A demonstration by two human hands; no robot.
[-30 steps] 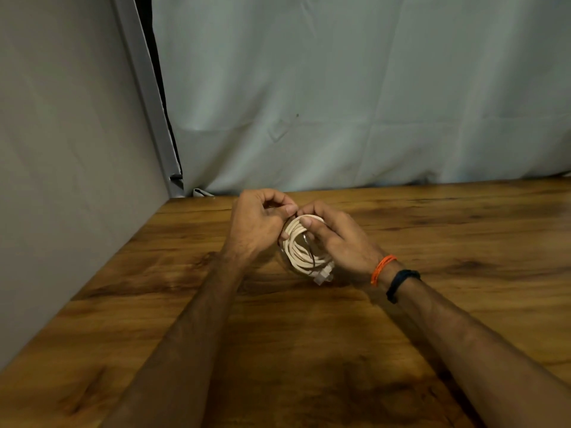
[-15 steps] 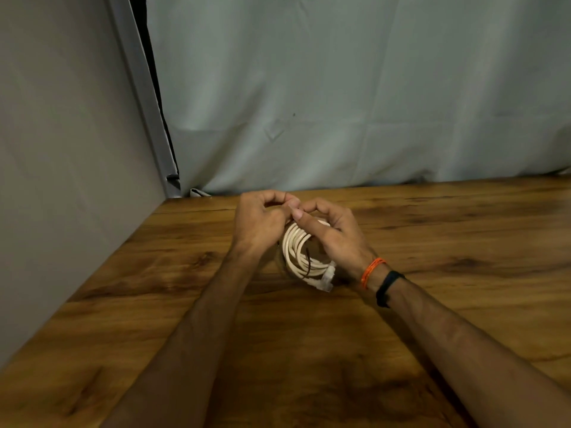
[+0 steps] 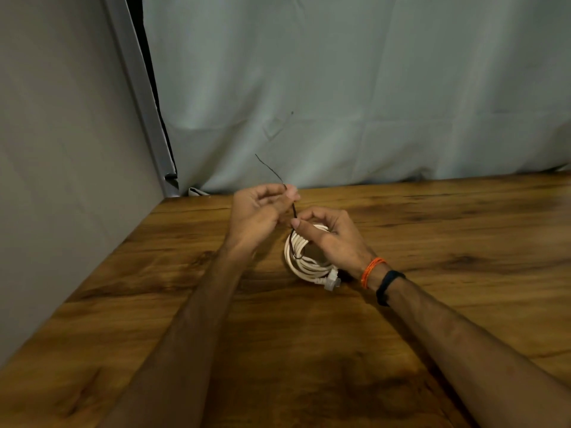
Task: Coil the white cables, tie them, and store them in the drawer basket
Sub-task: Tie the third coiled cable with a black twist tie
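Wooden table [image 3: 432,304] fills the lower part of the head view, its left edge running along a grey wall [image 3: 61,180] and its far edge meeting a pale curtain [image 3: 370,103]. Bare board lies open to the right of the hands and toward the camera; on the left the wall stands near the left forearm.

Both forearms reach forward from the bottom of the view and converge near the table's far edge. The left hand [image 3: 259,214] is raised a little above the board with its palm turned toward the camera. Its thumb and forefinger pinch a thin dark tie wire [image 3: 293,208], whose free end sticks up and to the left against the curtain. The other fingers are loosely curled.

The right hand [image 3: 332,236], with an orange thread band [image 3: 370,271] and a black band [image 3: 387,285] at the wrist, is curled round the top of the white cable coil [image 3: 301,262]. Its thumb tip lies beside the wire where it drops into the coil. The wire seems to loop through the coil's middle, though it is too thin to be sure. The coil stands roughly on edge at the table surface, just beside both hands, its white plug [image 3: 332,281] at the lower right.
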